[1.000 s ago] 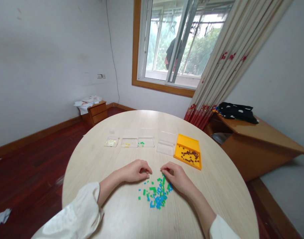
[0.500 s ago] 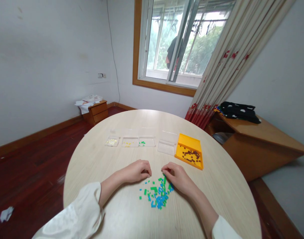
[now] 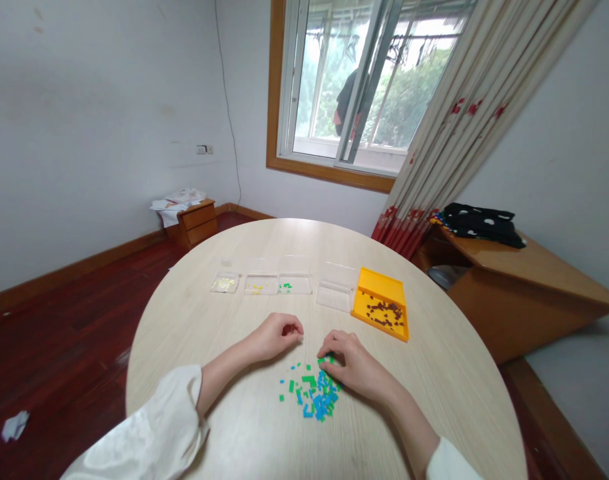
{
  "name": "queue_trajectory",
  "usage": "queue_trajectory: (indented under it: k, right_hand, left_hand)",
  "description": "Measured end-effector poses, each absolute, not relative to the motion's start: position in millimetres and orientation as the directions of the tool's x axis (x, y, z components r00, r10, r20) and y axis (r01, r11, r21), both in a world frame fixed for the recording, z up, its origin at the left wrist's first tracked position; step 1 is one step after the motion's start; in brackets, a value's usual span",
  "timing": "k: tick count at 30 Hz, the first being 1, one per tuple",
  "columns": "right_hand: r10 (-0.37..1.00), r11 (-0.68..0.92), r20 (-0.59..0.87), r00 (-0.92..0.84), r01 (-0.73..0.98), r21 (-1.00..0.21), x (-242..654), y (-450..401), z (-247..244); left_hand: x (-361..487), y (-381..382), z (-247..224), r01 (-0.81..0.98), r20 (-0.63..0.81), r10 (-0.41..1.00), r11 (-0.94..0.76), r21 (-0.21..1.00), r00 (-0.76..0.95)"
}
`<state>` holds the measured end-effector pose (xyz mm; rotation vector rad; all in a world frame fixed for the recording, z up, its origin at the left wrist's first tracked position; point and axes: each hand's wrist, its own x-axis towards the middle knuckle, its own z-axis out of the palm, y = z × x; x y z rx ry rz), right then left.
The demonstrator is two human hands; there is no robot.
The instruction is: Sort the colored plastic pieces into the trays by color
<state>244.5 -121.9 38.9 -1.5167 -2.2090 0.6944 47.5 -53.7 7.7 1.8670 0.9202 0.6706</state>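
A loose pile of small blue and green plastic building pieces (image 3: 320, 399) lies on the round table in front of me. My right hand (image 3: 355, 365) is over the pile's upper right part, thumb and fingers apart around a green piece (image 3: 321, 361); no grip on it shows. To the upper left of the pile, my left hand (image 3: 277, 335) hovers with thumb and fingertips pinched together. Whatever may be between those fingertips is too small to make out.
Beyond my hands stand clear boxes with open lids: one with pale pieces (image 3: 225, 283), one with yellow (image 3: 261, 285), one with green (image 3: 295, 285), and another clear box (image 3: 334, 297). An orange box (image 3: 381, 326) holds dark brown pieces. A person (image 3: 345, 103) shows through the window.
My left hand has lifted slightly away from the pile, its fingertips now closer together. My right hand has shifted left over the pieces, and its thumb and fingers have spread.
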Motion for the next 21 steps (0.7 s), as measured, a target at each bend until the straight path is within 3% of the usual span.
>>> queue_trajectory:
  k: [14, 21]
  right_hand:
    - [0.927, 0.304, -0.001, -0.376, 0.751, -0.586, 240.6, -122.8, 38.6]
    - [0.915, 0.358, 0.063, -0.399, 0.728, -0.584, 245.8, -121.3, 36.7]
  left_hand:
    - [47.5, -54.2, 6.6, 0.291, 0.064, 0.817, -0.275, 0.916, 0.573]
    - [47.5, -54.2, 6.1, 0.262, 0.050, 0.815, -0.242, 0.934, 0.577]
